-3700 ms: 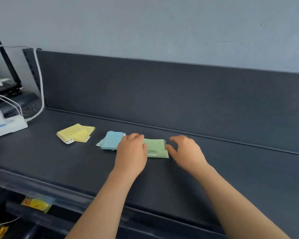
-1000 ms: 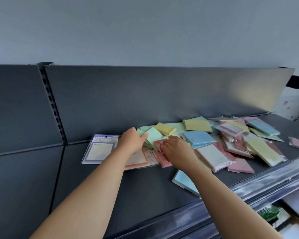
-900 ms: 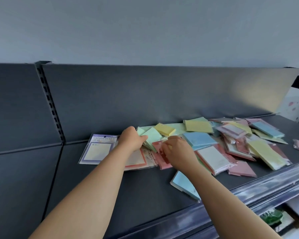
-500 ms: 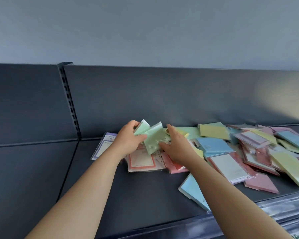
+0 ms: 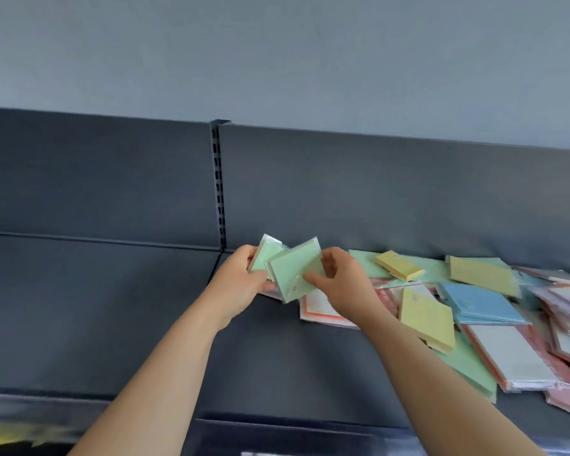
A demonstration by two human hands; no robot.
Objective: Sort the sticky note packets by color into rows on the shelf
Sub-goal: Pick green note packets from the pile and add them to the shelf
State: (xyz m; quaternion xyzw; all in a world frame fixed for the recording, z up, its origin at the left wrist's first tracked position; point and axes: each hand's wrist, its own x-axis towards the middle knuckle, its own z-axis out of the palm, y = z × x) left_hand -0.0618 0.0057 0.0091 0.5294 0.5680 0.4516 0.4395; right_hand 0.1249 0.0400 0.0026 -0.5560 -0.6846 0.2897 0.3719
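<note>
I face a plain grey-blue wall [image 5: 277, 54] above the dark shelf [image 5: 96, 307], whose back panel [image 5: 392, 192] a slotted upright [image 5: 218, 192] splits.

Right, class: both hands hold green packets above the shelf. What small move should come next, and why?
Probably slide the front green packet flush onto the rear green packet: the left hand and right hand hold them fanned, off the mixed pile.

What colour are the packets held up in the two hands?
The sticky note packets are pale green, clearest in the head view.
</note>
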